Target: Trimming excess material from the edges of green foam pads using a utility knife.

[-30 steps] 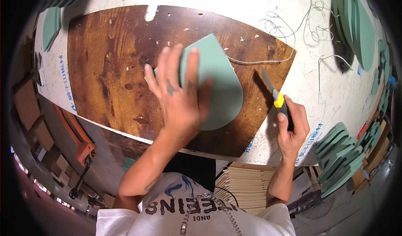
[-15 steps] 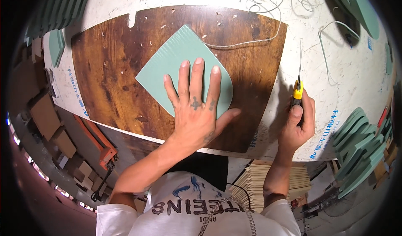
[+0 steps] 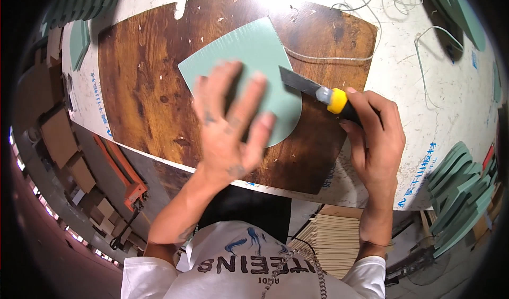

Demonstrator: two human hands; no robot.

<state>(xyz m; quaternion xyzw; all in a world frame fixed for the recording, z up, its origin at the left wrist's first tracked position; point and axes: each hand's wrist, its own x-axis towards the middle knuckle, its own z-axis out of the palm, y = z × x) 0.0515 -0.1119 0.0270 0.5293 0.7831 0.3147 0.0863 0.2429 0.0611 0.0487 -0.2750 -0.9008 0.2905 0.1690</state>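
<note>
- white, scuffed surface (image 3: pixel 408 89), with brown cardboard boxes (image 3: pixel 61 134) down beyond it. what's lying on top?

- a large dark brown wood-grain board (image 3: pixel 143 97), notched at its far edge. measure everything from that.

- and the work itself?

- a flat pale-green piece (image 3: pixel 254 49), pointed at the far corners and rounded at the near end, resting around the middle of the board.

- where's the left hand (image 3: pixel 228 124)?

- above the board, over the near left part of the green piece, fingers spread, gripping nothing. it's blurred, so i can't tell whether it touches.

- the right hand (image 3: pixel 374 134)?

- at the board's right edge, closed around a yellow-and-black utility knife (image 3: pixel 336 101). its broad grey blade (image 3: pixel 299 81) points left over the board, crossing the right edge of the green piece; contact i can't judge.

- anything else near?

- a thin white cord (image 3: pixel 334 58) runs from beside the green piece across the board's right part. curved green pieces (image 3: pixel 458 187) are stacked right of the board, and a pile of cream slats (image 3: pixel 334 240) sits below its near edge.
</note>
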